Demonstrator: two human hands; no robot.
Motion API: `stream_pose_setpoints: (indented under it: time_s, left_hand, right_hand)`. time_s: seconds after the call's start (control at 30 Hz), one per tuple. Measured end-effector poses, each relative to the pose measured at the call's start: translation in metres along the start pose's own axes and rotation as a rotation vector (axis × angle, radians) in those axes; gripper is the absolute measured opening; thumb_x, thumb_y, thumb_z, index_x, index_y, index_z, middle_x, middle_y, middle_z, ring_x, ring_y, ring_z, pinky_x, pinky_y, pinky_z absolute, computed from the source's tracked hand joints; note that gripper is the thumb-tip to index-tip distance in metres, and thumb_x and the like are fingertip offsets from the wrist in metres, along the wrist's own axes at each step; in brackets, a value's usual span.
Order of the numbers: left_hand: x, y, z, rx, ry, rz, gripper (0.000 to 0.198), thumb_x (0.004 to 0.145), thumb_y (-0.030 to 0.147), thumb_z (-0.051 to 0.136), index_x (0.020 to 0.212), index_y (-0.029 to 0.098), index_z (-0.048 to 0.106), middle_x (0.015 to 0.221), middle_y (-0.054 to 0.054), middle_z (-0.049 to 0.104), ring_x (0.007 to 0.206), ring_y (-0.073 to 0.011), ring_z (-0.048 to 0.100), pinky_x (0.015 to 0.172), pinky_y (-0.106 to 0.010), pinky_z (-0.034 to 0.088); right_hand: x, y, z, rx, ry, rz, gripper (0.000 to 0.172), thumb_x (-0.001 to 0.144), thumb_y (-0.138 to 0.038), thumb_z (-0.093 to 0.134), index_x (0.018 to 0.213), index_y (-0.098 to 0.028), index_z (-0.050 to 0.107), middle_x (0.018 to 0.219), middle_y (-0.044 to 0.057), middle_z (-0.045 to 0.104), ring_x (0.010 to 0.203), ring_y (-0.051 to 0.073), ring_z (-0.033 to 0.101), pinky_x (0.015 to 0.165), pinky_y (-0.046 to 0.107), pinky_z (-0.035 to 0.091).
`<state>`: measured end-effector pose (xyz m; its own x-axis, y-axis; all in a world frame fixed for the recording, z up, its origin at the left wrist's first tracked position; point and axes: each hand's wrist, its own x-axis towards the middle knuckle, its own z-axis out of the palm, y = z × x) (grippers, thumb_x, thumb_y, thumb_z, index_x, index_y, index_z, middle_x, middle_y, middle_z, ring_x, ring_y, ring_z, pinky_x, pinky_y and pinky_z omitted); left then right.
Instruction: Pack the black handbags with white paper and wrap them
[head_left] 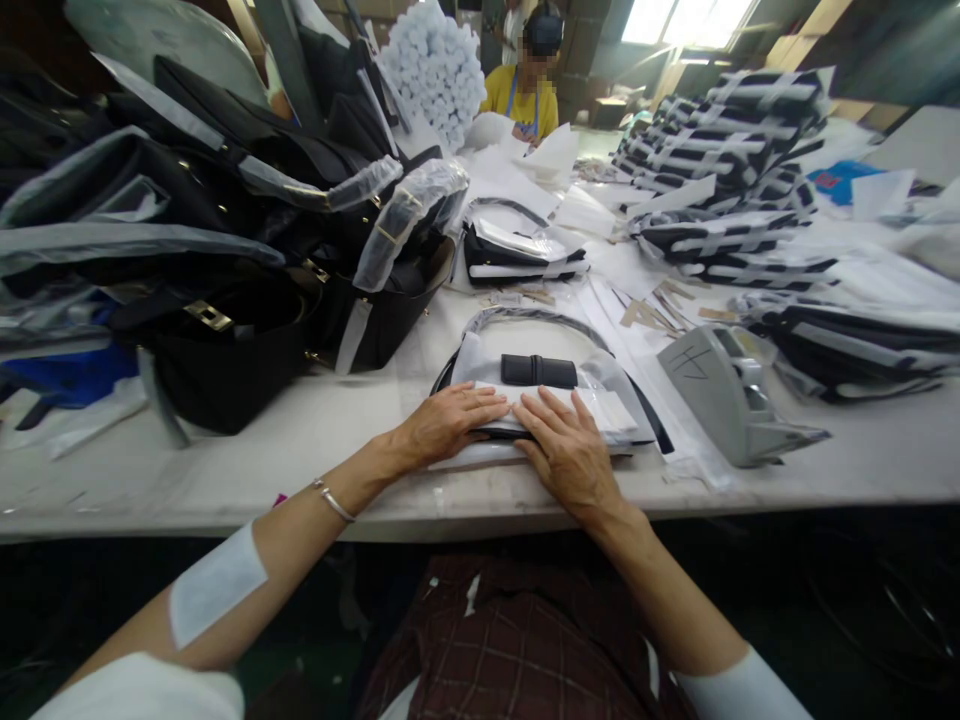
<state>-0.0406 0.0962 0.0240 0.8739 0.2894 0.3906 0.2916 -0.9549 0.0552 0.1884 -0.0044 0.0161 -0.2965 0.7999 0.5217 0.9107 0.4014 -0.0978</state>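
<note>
In front of me a black handbag (651,412) lies flat on the table, its upper face covered by white wrapping paper (611,412). Its curved handle (536,314) is wrapped in clear film and points away from me. A small black leather piece with a strap across its middle (538,371) rests on the paper. My left hand (450,425) lies flat on the near left part of the wrapping, fingers stretched out. Beside it my right hand (566,450) presses flat with fingers spread. Both palms hide part of the bag's near edge.
Black handbags (225,350) crowd the left side. A grey tape dispenser (716,395) stands to the right, by a wrapped bag (855,345). Another bag (521,250) lies beyond mine. Wrapped bags (735,150) are stacked at back right. A person in yellow (536,105) works at the far end.
</note>
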Motion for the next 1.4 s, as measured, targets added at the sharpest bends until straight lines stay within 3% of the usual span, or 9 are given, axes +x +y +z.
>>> stream_pose_setpoints:
  time_s: [0.23,0.37,0.6,0.73,0.9,1.03,1.13,1.23,1.4]
  left_hand:
    - [-0.007,0.025,-0.017,0.132,-0.021,-0.037,0.042,0.098,0.027,0.054,0.139,0.016,0.050,0.142,-0.014,0.058,0.134,-0.0273,0.051,0.116,-0.052,0.035]
    - [-0.008,0.029,-0.027,0.041,-0.069,-0.154,0.043,0.098,0.031,0.056,0.139,0.018,0.051,0.144,-0.012,0.056,0.133,-0.0264,0.052,0.112,-0.046,0.041]
    - [0.040,0.007,-0.061,-0.083,-0.107,-0.344,0.032,0.103,0.035,0.043,0.120,0.019,0.066,0.117,-0.006,0.072,0.106,-0.0197,0.068,0.092,-0.028,0.051]
    - [0.068,0.000,-0.049,0.191,-0.160,-0.388,0.030,0.099,0.034,0.050,0.114,0.014,0.067,0.119,-0.013,0.069,0.117,-0.0254,0.062,0.101,-0.035,0.046]
    - [0.067,-0.013,-0.028,0.276,-0.269,-0.506,0.037,0.100,0.043,0.046,0.112,0.014,0.067,0.121,-0.014,0.069,0.122,-0.0256,0.059,0.098,-0.034,0.048]
    - [0.063,-0.015,-0.032,0.290,-0.290,-0.478,0.034,0.100,0.042,0.046,0.106,0.017,0.069,0.116,-0.011,0.072,0.115,-0.0257,0.064,0.101,-0.039,0.045]
    - [0.060,-0.015,-0.033,0.308,-0.279,-0.527,0.037,0.099,0.044,0.048,0.118,0.019,0.065,0.135,-0.011,0.063,0.130,-0.0302,0.053,0.112,-0.050,0.033]
    - [0.062,-0.018,-0.033,0.287,-0.297,-0.596,0.045,0.099,0.049,0.045,0.130,0.021,0.059,0.147,-0.012,0.052,0.126,-0.0303,0.058,0.106,-0.049,0.040]
    - [0.070,-0.013,-0.047,0.280,-0.292,-0.541,0.038,0.096,0.045,0.055,0.123,0.021,0.065,0.136,-0.010,0.063,0.135,-0.0313,0.049,0.113,-0.050,0.033]
  right_hand:
    - [-0.004,0.002,0.007,-0.021,0.039,-0.022,0.035,0.100,-0.028,0.052,0.133,-0.024,0.060,0.140,0.005,0.062,0.136,0.026,0.049,0.116,0.048,0.031]
    - [-0.005,0.004,0.000,-0.025,-0.080,-0.057,0.052,0.095,-0.043,0.058,0.143,-0.021,0.052,0.148,0.009,0.053,0.142,0.031,0.040,0.117,0.053,0.029]
    - [-0.005,0.003,0.004,-0.052,-0.051,-0.049,0.052,0.095,-0.038,0.060,0.143,-0.022,0.051,0.147,0.009,0.054,0.141,0.031,0.042,0.115,0.054,0.031]
    - [-0.005,0.001,0.006,-0.066,-0.045,-0.042,0.052,0.095,-0.037,0.060,0.143,-0.021,0.051,0.146,0.009,0.055,0.140,0.031,0.042,0.115,0.052,0.031]
    - [-0.003,0.001,0.006,-0.069,-0.052,-0.027,0.051,0.094,-0.034,0.061,0.143,-0.022,0.051,0.146,0.008,0.055,0.140,0.031,0.043,0.115,0.052,0.031]
    - [-0.003,0.001,0.007,-0.054,-0.040,-0.027,0.051,0.094,-0.033,0.063,0.142,-0.022,0.051,0.145,0.009,0.056,0.139,0.031,0.044,0.114,0.052,0.032]
    - [-0.003,0.000,0.007,-0.051,-0.030,-0.022,0.051,0.093,-0.032,0.064,0.141,-0.022,0.052,0.144,0.009,0.057,0.138,0.031,0.045,0.113,0.053,0.032]
    - [-0.002,0.000,0.007,-0.039,-0.027,-0.016,0.051,0.092,-0.030,0.065,0.140,-0.023,0.053,0.143,0.009,0.058,0.138,0.032,0.046,0.112,0.054,0.033]
    - [-0.001,0.000,0.009,-0.020,-0.004,-0.002,0.048,0.092,-0.030,0.065,0.138,-0.023,0.054,0.142,0.009,0.059,0.136,0.032,0.047,0.111,0.053,0.033]
